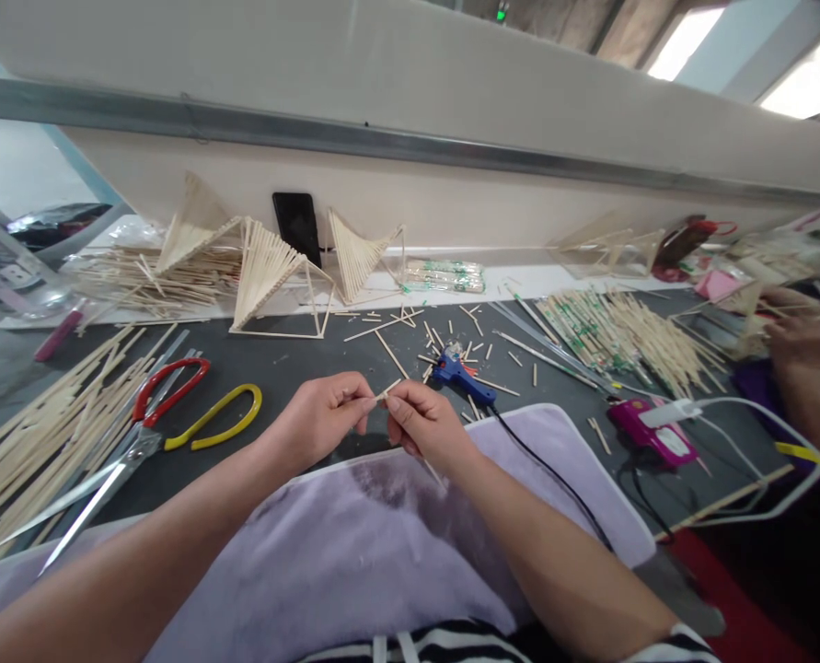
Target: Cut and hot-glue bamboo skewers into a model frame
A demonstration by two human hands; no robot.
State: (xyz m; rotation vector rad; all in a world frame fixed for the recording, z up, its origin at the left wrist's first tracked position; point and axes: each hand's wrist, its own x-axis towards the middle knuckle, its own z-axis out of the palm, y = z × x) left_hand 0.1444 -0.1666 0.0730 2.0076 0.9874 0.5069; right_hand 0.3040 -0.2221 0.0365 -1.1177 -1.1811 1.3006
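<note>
My left hand [330,412] and my right hand [427,419] meet over the near edge of the dark table, fingers pinched. Between the fingertips runs a thin wooden stick [385,394], held from both sides. A second thin stick seems to poke out below my right palm; its full shape is hidden by the fingers. Just beyond my right hand lies a blue glue gun [461,376] among short cut stick pieces. To the left of my left hand rest open scissors [144,444] with one red and one yellow handle.
Several stick frames [264,276] stand along the back by a black phone [297,226]. Loose sticks [43,424] lie left, wrapped sticks [582,327] right. A purple cloth [354,552] covers the front edge. A magenta power strip [651,431] and a co-worker's hand [806,341] are at right.
</note>
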